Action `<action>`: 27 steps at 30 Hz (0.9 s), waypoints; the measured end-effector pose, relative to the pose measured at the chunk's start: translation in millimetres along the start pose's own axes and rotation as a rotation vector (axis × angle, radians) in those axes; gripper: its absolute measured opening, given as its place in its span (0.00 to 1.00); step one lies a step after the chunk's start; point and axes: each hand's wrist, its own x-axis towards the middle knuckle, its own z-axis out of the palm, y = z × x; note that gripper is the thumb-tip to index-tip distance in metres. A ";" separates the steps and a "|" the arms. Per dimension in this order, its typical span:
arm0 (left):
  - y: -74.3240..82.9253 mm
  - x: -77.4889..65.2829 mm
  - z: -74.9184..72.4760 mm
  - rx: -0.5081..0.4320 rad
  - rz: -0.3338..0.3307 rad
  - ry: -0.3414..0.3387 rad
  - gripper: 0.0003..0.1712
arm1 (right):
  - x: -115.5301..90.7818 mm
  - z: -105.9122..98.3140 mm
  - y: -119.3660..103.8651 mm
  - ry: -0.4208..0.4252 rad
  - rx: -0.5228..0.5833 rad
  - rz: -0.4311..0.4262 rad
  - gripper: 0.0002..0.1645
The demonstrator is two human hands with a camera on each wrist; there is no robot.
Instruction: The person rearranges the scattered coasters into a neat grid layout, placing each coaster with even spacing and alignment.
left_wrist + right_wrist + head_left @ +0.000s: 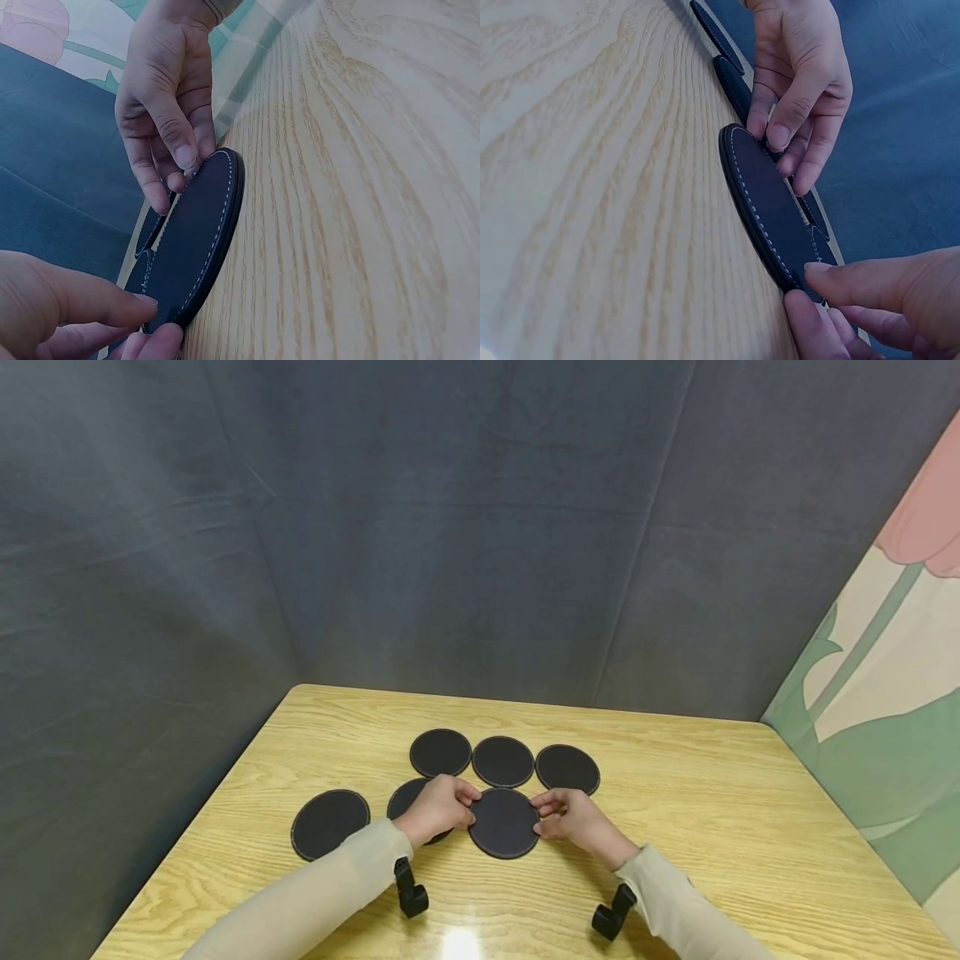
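Observation:
A round black coaster [504, 823] with pale stitching along its rim lies between my two hands at the middle of the table. My left hand [441, 807] pinches its left edge with thumb and fingers. From the opposite side my right hand [576, 820] holds the right edge in the same way. In the left wrist view the rim of this coaster [199, 232] looks thick, with a line along its side; whether it is one piece or two stacked I cannot tell. Under my left hand and wrist, another black coaster [403, 798] is partly hidden.
Behind the hands, a left coaster [440, 752], a middle coaster [503, 762] and a right coaster [567, 768] form a row. A separate coaster [330, 823] lies at the left, beside my sleeve. Dark curtains [465, 543] hang behind the wooden table [720, 810].

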 end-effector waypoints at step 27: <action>1.2 -9.2 -17.2 -0.064 0.034 -0.048 0.19 | -3.6 -5.3 -8.4 -0.082 0.115 -0.076 0.24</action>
